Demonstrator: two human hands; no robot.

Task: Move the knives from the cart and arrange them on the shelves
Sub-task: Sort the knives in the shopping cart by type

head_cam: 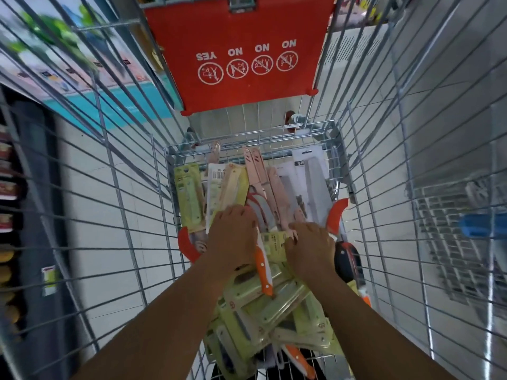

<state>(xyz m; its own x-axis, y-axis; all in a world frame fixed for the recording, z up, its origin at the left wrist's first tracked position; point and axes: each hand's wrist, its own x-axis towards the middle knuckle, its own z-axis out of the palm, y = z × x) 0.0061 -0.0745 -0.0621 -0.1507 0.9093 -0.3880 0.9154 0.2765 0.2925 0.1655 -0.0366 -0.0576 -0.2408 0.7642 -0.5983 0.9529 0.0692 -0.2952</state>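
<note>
Silver wire shopping cart [115,204] heaped with packaged knives [263,305], left hand [233,237] and right hand [310,242] both down on the pile — grips hidden, cannot tell.

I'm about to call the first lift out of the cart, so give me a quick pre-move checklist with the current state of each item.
1. Both hands inside the cart: ok, left hand and right hand are down on the knife pile.
2. Firm grip on a package: cannot tell, fingers lie over the packs.
3. Orange-handled knife packaged: cannot tell; it lies between the hands.
4. Pink knives reachable: ok, just beyond the fingers.
5. Shelf spot visible: not ok, only blurred shelving at the left edge.
</note>
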